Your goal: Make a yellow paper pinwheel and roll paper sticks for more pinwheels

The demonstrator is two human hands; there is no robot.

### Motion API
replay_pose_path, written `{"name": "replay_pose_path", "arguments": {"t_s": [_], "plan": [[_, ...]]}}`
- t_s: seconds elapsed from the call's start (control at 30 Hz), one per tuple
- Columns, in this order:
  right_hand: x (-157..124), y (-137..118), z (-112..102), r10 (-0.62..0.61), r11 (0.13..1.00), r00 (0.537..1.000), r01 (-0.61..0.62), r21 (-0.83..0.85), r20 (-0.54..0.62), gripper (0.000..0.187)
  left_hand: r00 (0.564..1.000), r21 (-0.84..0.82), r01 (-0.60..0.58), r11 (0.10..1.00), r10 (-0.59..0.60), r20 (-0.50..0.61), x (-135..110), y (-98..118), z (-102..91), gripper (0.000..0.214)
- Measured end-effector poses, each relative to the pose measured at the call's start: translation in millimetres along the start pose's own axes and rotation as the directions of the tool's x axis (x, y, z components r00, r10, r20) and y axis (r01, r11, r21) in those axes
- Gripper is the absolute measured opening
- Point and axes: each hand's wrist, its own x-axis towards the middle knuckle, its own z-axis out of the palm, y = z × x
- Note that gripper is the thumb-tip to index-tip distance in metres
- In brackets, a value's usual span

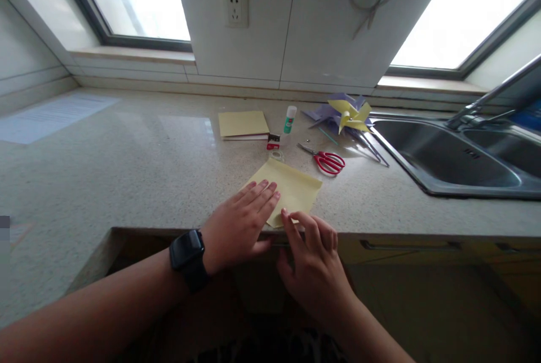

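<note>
A sheet of yellow paper (296, 185) lies at the front edge of the counter, turned so a corner points toward me. My left hand (240, 219), below a black watch, rests flat on the left part of the sheet with its fingers stretched out. At the near corner is my right hand (310, 244), its index fingertip touching the paper and the other fingers bent. Whether the right thumb presses the sheet from below is hard to see. Just beyond the paper sit a small roll of tape (276, 156) and a small red and black box (273, 141).
Red-handled scissors (329, 162) lie right of the paper. Behind are a glue stick (289, 120), a stack of yellow paper (243, 124) and yellow and purple pinwheels (350, 115). A steel sink (443, 151) bounds the right side; a printed sheet (54, 115) lies far left.
</note>
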Motion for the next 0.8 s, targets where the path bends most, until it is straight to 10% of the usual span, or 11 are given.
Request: {"name": "replay_pose_path", "arguments": {"t_s": [0.8], "plan": [[10,-10,0,-0.056,0.994,0.993,0.066,-0.086,0.107,0.074,0.999,-0.06,-0.008,0.998,0.01,0.038,-1,1,-2.5,0.083]]}}
